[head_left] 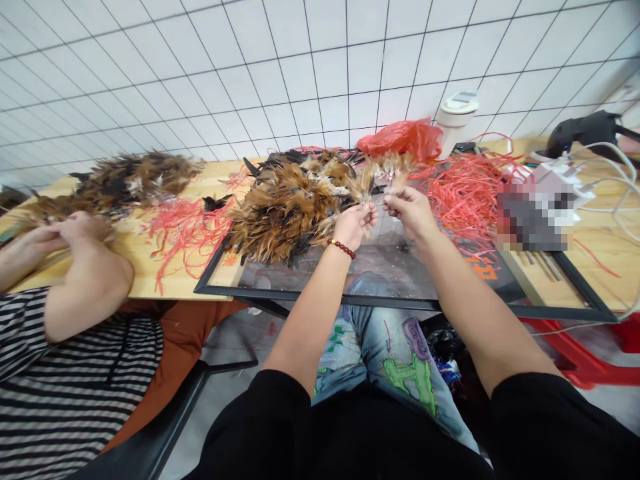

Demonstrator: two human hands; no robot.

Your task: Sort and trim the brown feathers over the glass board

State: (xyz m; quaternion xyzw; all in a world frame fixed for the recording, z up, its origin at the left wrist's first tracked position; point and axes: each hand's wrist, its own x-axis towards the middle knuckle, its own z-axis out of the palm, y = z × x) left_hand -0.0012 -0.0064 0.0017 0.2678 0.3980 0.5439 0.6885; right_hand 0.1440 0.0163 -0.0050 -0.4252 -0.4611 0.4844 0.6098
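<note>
My left hand (356,225), with a beaded bracelet at the wrist, is closed on a small bunch of brown feathers (361,185) that fans upward from its fingers. Close by on the right, my right hand (409,208) has its thumb and fingertips pinched together; whatever lies between them is too small to make out. A large heap of brown and black feathers (287,210) lies just left of my hands. Paler feathers (390,163) lie behind them. Under both hands is a black-framed dark panel (280,277).
Pink-red strips lie in a pile (463,197) at right and another tangle (187,230) at left. Behind are a red plastic bag (403,139) and a white cup-like container (456,120). White cables run at far right. A co-worker's hands (83,230) work beside another feather heap (137,177).
</note>
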